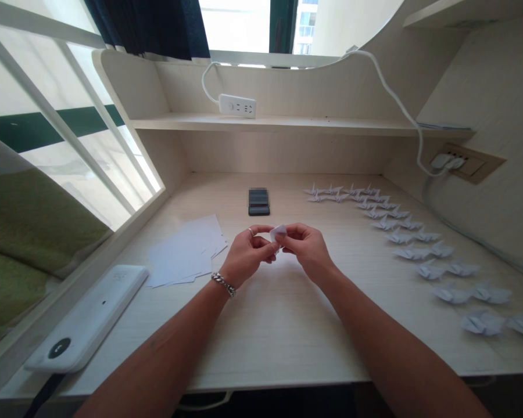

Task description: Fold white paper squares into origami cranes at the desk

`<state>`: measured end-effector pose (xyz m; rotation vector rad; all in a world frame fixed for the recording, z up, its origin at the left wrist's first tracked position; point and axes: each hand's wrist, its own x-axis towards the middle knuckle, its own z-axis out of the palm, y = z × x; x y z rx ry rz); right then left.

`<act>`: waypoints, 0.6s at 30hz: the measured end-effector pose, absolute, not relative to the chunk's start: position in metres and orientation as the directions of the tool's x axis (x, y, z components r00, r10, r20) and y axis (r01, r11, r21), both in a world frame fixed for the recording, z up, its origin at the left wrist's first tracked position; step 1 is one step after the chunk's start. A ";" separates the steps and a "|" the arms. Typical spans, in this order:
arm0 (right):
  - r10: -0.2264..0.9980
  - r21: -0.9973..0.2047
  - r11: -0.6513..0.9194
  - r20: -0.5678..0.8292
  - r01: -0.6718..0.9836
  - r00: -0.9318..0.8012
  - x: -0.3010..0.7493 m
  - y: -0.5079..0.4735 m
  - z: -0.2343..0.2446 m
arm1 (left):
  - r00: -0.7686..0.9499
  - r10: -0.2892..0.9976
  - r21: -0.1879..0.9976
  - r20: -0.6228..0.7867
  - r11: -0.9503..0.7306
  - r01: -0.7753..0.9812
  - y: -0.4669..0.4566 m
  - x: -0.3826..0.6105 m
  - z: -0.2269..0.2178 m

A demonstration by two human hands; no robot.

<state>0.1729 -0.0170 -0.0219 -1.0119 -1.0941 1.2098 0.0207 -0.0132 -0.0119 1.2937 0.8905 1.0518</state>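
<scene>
A small folded piece of white paper (278,231) is held up over the middle of the desk. My left hand (249,251), with a ring and a chain bracelet, pinches its left side. My right hand (305,247) grips the right side between thumb and fingers. Part of the paper is hidden behind the fingertips. To the left of my left hand lies a loose stack of white paper sheets (185,249). Beyond my hands stands a dark phone-like object on a stand (258,202).
Rows of folded white paper cranes (412,252) run along the desk's right side. A long white device (91,316) with a round black button lies at the left edge. A power strip (237,106) sits on the shelf (287,123); its cord reaches a wall socket (470,162).
</scene>
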 end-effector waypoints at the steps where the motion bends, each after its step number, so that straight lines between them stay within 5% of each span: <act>1: 0.996 -0.973 0.092 0.087 -0.213 0.032 0.173 -0.017 -0.022 | 0.315 0.948 0.990 0.046 -0.001 -0.141 -0.013 0.021 -0.012; 18: 0.999 -0.952 0.052 0.047 -0.300 0.024 0.174 -0.016 -0.022 | 0.297 0.950 0.967 0.092 -0.015 -0.253 -0.009 0.018 -0.016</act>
